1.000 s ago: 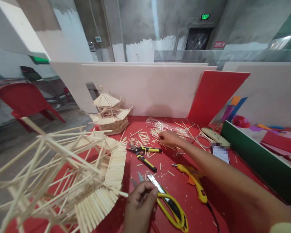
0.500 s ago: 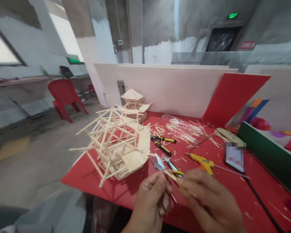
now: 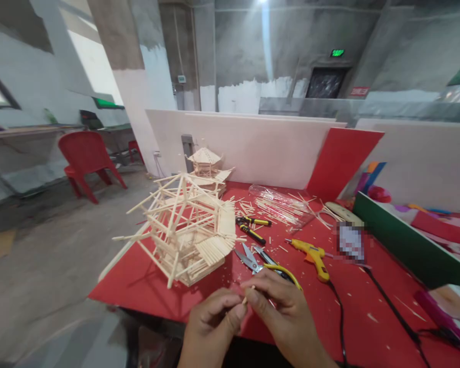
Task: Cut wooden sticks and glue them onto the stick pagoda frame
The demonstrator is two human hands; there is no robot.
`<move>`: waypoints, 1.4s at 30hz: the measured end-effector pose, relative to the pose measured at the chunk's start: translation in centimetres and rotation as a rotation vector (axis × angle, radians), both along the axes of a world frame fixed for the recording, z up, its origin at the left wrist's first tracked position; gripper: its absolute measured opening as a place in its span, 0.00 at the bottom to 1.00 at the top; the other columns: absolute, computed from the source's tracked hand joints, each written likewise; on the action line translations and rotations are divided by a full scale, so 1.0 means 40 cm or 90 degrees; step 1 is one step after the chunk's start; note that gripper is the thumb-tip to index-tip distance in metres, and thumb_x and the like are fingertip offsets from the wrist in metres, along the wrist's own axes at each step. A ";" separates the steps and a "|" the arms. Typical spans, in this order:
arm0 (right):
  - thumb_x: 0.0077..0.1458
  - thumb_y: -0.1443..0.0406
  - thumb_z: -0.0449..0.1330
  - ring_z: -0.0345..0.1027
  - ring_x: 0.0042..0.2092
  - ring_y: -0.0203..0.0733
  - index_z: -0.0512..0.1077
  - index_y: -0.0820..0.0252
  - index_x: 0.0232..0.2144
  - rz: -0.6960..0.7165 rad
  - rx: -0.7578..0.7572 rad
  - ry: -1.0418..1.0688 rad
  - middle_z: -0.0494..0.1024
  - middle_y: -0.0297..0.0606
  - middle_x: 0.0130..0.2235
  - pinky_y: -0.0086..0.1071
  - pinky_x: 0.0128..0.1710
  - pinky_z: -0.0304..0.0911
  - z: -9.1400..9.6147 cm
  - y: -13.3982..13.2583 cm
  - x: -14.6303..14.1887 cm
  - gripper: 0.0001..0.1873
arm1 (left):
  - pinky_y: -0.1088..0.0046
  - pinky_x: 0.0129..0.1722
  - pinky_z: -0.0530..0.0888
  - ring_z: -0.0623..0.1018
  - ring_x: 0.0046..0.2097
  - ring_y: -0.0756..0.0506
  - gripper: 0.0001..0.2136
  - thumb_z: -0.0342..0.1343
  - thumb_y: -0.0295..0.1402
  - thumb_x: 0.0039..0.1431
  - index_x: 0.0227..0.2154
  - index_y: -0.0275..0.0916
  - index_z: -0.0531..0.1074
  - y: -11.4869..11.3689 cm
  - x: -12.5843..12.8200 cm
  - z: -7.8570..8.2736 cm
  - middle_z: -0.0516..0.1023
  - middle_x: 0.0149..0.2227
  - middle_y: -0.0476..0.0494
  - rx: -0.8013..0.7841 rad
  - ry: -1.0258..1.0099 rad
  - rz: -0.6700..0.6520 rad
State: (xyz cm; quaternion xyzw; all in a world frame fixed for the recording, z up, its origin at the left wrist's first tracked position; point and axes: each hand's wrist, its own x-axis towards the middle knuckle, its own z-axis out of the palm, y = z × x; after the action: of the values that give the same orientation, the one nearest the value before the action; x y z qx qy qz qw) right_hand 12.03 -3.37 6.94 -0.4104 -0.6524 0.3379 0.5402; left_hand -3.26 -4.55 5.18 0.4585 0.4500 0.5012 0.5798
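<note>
Close to the table's front edge, my left hand [image 3: 213, 323] and my right hand [image 3: 284, 313] meet, fingertips pinched together on a short wooden stick [image 3: 249, 293]. Most of the stick is hidden by the fingers. Just beyond my right hand lie scissors [image 3: 252, 261] with a yellow handle, and a utility knife [image 3: 266, 256] beside them. To the left stands an open frame model of wooden sticks [image 3: 184, 230], part of its lower roof covered with sticks laid side by side. A finished-looking wooden pavilion model [image 3: 205, 161] stands behind it.
On the red tabletop [image 3: 310, 317] lie yellow-black pliers [image 3: 253, 229], a yellow glue gun [image 3: 310, 254] with its cord, a plastic bag of sticks [image 3: 279, 204] and loose offcuts. A green board [image 3: 406, 245] edges the right side; white panels [image 3: 253, 143] stand behind.
My right hand has come in leftward and now meets my left hand at the stick. Both hands sit slightly further left and lower in view. The camera view has turned a little.
</note>
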 end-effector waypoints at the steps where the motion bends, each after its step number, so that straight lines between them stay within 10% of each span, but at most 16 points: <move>1: 0.58 0.60 0.61 0.70 0.31 0.36 0.81 0.50 0.35 0.009 -0.017 -0.009 0.77 0.34 0.28 0.26 0.31 0.66 -0.003 0.006 0.004 0.08 | 0.75 0.30 0.71 0.74 0.29 0.47 0.09 0.66 0.39 0.51 0.25 0.38 0.81 0.007 0.003 -0.001 0.75 0.25 0.43 0.042 0.035 -0.006; 13: 0.64 0.57 0.54 0.71 0.36 0.36 0.78 0.54 0.38 0.058 -0.098 -0.296 0.78 0.35 0.35 0.28 0.37 0.64 -0.013 0.118 0.158 0.14 | 0.82 0.16 0.59 0.63 0.17 0.55 0.18 0.65 0.50 0.47 0.28 0.37 0.78 0.055 0.087 -0.063 0.65 0.16 0.53 -0.094 0.008 0.022; 18: 0.66 0.61 0.51 0.70 0.46 0.43 0.76 0.58 0.41 -0.108 -0.102 -0.699 0.77 0.41 0.42 0.34 0.45 0.64 -0.030 0.323 0.228 0.14 | 0.84 0.14 0.53 0.58 0.14 0.57 0.21 0.64 0.52 0.47 0.27 0.36 0.75 0.077 0.102 -0.087 0.66 0.13 0.53 -0.139 -0.011 0.001; 26: 0.62 0.58 0.58 0.69 0.49 0.44 0.68 0.60 0.52 -0.011 -0.173 -0.848 0.71 0.43 0.52 0.44 0.48 0.68 -0.113 0.575 0.222 0.18 | 0.83 0.13 0.54 0.59 0.13 0.57 0.23 0.66 0.54 0.42 0.26 0.36 0.74 0.100 0.088 -0.099 0.68 0.14 0.53 -0.205 -0.010 -0.013; 33: 0.62 0.58 0.58 0.69 0.49 0.44 0.68 0.59 0.52 0.098 -0.277 -0.758 0.71 0.42 0.53 0.44 0.48 0.68 -0.130 0.614 0.221 0.18 | 0.82 0.13 0.58 0.64 0.14 0.56 0.22 0.69 0.51 0.38 0.26 0.36 0.75 0.129 0.104 -0.109 0.75 0.20 0.49 -0.245 -0.024 0.010; 42: 0.58 0.55 0.60 0.71 0.33 0.33 0.71 0.63 0.47 0.199 -0.441 -0.229 0.78 0.40 0.39 0.27 0.29 0.66 -0.116 0.497 0.315 0.21 | 0.83 0.13 0.57 0.64 0.15 0.57 0.20 0.69 0.48 0.41 0.29 0.36 0.75 0.148 0.136 -0.107 0.76 0.21 0.49 -0.265 -0.099 0.015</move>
State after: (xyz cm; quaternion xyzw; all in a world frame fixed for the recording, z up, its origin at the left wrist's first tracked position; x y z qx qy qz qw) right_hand 24.62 16.52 2.31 -0.5165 -0.6382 0.5383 0.1903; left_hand 2.18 1.39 0.91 0.2838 0.5033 0.4382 0.6886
